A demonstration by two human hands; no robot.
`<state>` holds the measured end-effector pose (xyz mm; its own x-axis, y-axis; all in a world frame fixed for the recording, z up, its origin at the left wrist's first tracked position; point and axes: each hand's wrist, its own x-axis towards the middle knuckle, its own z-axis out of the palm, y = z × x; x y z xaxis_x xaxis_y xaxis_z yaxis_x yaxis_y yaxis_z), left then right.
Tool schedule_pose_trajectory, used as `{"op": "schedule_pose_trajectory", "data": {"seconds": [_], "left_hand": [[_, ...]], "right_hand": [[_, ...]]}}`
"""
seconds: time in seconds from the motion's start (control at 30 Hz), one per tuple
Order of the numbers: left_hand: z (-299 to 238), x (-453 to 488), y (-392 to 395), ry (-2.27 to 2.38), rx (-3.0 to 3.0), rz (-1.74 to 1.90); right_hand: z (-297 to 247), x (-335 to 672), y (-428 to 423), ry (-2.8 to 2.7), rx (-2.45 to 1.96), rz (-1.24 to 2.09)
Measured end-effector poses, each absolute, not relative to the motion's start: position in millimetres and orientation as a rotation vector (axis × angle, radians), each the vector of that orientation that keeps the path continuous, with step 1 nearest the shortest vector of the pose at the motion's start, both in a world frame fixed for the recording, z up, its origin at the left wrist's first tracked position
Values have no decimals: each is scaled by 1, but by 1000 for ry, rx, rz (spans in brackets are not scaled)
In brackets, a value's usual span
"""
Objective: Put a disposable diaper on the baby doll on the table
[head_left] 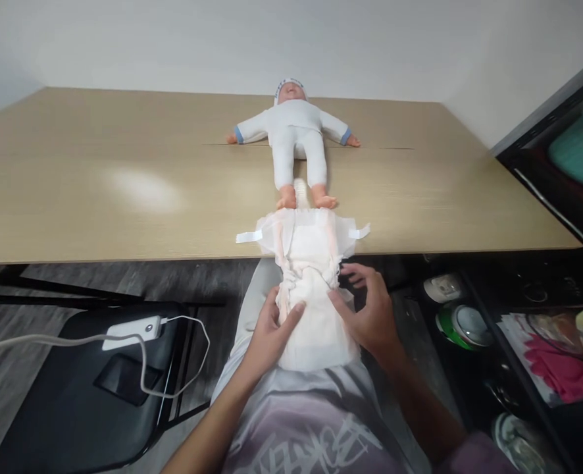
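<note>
An unfolded white diaper (pixel 316 339) stretches from the table's front edge down over my lap. Its upper end rests on the tabletop, with the side tabs (pixel 249 236) spread outward and gathered, ruffled cuffs in the middle. My left hand (pixel 274 326) grips the left side of the diaper, thumb on top and fingers bent at the edge. On the other side, the thumb of my right hand (pixel 370 313) touches the diaper near the ruffle, its fingers held apart. A baby doll (pixel 296 135) in white clothes and a cap lies on its back beyond, feet by the diaper's upper end.
The wooden table (pixel 124 224) reaches back to a wall. At left, a black chair (pixel 74 401) bears a white power bank (pixel 131 331) with a cable and a dark phone (pixel 127 380). Shelving at right holds a green container (pixel 464 326) and pink cloth (pixel 565 372).
</note>
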<state>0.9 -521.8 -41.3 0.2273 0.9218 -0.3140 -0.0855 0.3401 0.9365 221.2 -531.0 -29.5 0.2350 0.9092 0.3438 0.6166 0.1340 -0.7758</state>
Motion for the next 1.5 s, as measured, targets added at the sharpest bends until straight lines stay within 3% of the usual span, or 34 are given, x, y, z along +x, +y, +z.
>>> {"op": "schedule_pose_trajectory", "data": {"seconds": [0.1,0.27,0.47,0.7,0.83,0.97,1.1,1.3,1.5], "left_hand": [[-43,2,-522,1098,970,875],[-49,-4,-521,1113,1109,863],[-27,-39,-503,1400,1856,884],[4,-60,-334,1384,2590,923],[14,-27,-232,1175,2965,622],[31,10,-198,597,3320,182],[39,27,-190,208,3341,57],[44,28,-177,153,3109,382],[98,22,-159,224,2669,683]], "right_hand": [[-13,213,-509,-1620,-1464,173],[-3,191,-449,-2093,-1423,247],[-23,191,-400,-2348,-1458,287],[-18,201,-393,-2410,-1358,312],[-19,200,-391,-2417,-1333,273],[-21,198,-391,-2421,-1351,235],[-18,196,-393,-2414,-1375,267],[-19,198,-385,-2420,-1410,377],[-23,198,-341,-2451,-1424,347]]}}
